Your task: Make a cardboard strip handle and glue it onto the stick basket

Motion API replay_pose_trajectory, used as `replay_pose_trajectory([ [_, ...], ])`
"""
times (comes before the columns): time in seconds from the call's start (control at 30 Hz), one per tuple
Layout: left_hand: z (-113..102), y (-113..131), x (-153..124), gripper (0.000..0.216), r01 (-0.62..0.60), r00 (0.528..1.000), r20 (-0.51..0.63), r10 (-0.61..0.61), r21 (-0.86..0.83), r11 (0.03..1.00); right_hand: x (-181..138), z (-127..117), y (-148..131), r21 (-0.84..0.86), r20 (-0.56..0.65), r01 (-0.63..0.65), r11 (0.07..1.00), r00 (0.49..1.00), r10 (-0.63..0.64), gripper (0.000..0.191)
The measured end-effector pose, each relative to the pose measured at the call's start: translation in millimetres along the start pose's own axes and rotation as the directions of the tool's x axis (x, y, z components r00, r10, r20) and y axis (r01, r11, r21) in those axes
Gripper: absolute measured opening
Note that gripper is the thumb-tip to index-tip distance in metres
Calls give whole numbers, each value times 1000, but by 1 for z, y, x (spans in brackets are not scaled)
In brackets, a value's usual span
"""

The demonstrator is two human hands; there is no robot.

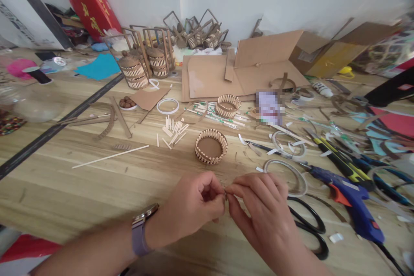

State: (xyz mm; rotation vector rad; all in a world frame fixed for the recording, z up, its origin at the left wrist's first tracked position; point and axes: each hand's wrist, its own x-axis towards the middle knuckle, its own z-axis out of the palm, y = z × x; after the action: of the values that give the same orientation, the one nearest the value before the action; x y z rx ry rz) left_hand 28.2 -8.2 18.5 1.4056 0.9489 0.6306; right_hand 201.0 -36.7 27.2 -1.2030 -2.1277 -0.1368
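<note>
Low in the middle of the head view, my left hand (199, 198) and my right hand (258, 205) meet at the fingertips. Both are pinched together over something too small to make out. Just beyond them stands a round basket (211, 146) with a brown base and a ring of short wooden sticks for its wall. A second stick ring (228, 106) sits farther back. Left of the nearer basket lies a loose pile of short wooden sticks (174, 129). Black-handled scissors (308, 226) lie partly hidden behind my right hand.
A blue glue gun (346, 194), a yellow-black cutter (343, 161) and rolls of tape (286, 177) crowd the right side. Cardboard (210, 77) lies at the back beside finished lidded baskets (134, 73). A long thin stick (110, 156) lies on the left.
</note>
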Motion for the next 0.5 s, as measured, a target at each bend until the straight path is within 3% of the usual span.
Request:
replay_pose_trajectory([
  [0.33, 0, 2, 0, 9, 16, 1000, -1, -16, 4, 1000, 0, 2, 2, 76, 7, -27, 997, 1000, 27, 13],
  [0.5, -2, 3, -1, 7, 1, 999, 35, -1, -9, 1000, 0, 3, 2, 191, 29, -92, 977, 996, 88, 15],
])
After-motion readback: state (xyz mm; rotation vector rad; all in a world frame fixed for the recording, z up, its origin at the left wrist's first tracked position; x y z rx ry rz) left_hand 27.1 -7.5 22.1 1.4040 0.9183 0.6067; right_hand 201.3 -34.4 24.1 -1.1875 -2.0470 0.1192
